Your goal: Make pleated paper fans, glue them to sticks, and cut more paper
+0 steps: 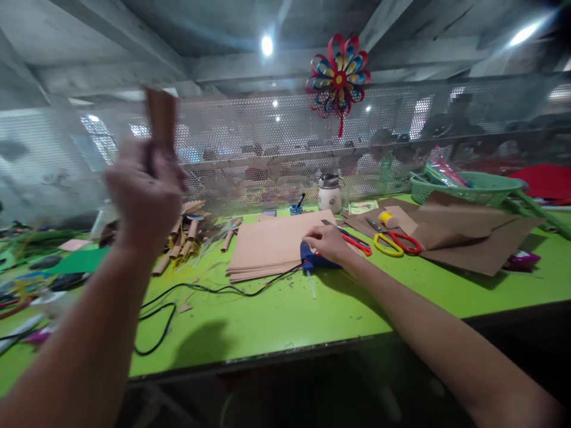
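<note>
My left hand (pixel 145 184) is raised high on the left, blurred by motion, its fingers closed round a piece of brown paper (pixel 161 116) that looks rolled or folded and sticks up above the fist. On the table, my right hand (pixel 328 242) has its fingers pressed together at a blue glue gun (pixel 307 257); the hand hides part of the gun. A clear glue stick (pixel 311 285) pokes out of it toward the near edge, and a black cord (pixel 236 290) trails off left. Just behind lies a stack of tan paper sheets (pixel 267 238).
Right of the stack lie scissors with yellow and red handles (pixel 387 241), a yellow thread spool (pixel 388 220) and crumpled brown paper (pixel 473 229). A green basket (pixel 473 185) and a white bottle (pixel 329 196) stand behind. Several paper rolls (pixel 191 229) lie left. A paper flower (pixel 339 80) hangs above.
</note>
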Demonstrator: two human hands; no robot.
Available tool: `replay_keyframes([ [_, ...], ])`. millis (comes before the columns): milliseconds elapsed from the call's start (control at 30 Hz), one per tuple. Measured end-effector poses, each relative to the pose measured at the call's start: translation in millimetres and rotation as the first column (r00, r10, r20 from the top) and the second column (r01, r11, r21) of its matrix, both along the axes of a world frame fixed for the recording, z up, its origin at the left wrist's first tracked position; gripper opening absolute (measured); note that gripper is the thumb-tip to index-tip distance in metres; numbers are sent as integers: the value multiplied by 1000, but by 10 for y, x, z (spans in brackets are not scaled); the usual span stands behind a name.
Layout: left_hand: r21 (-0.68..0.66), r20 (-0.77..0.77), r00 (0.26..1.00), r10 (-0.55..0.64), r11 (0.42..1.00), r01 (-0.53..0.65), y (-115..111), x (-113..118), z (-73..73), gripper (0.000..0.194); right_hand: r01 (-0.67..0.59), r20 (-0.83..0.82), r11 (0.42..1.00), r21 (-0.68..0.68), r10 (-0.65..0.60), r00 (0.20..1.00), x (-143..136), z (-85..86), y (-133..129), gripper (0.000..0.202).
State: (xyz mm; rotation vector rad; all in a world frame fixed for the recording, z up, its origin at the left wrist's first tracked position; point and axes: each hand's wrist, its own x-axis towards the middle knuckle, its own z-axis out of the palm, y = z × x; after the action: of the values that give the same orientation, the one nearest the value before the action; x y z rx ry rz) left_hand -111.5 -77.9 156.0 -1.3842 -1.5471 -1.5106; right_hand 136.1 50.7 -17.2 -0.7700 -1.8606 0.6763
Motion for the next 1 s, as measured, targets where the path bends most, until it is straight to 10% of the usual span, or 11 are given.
replay_keyframes([
  [167, -497, 231, 911, -341, 764, 412, 527, 286, -770, 27, -95, 123, 993, 76, 85, 989, -137, -81, -126, 10],
  [367, -478, 624, 671, -400, 484, 733, 819, 291, -1464, 18, 102, 126, 987, 126, -118, 985, 100, 58, 63, 30],
  [700, 3, 852, 246, -462, 475, 880, 708, 144, -1448, 12, -17, 448, 974, 227, -89, 890, -123, -61, -93, 22],
  [867, 218, 895, -23, -446, 393, 893, 668, -97, -1249, 13, -337, 779, 907, 253, 15, 627, -470, 50, -165, 18],
  [1000, 237, 932, -90, -352, 401, 885, 703, -199, -1305, 23, -469, 916, 867, 169, 38, 400, -771, 158, -109, 8],
])
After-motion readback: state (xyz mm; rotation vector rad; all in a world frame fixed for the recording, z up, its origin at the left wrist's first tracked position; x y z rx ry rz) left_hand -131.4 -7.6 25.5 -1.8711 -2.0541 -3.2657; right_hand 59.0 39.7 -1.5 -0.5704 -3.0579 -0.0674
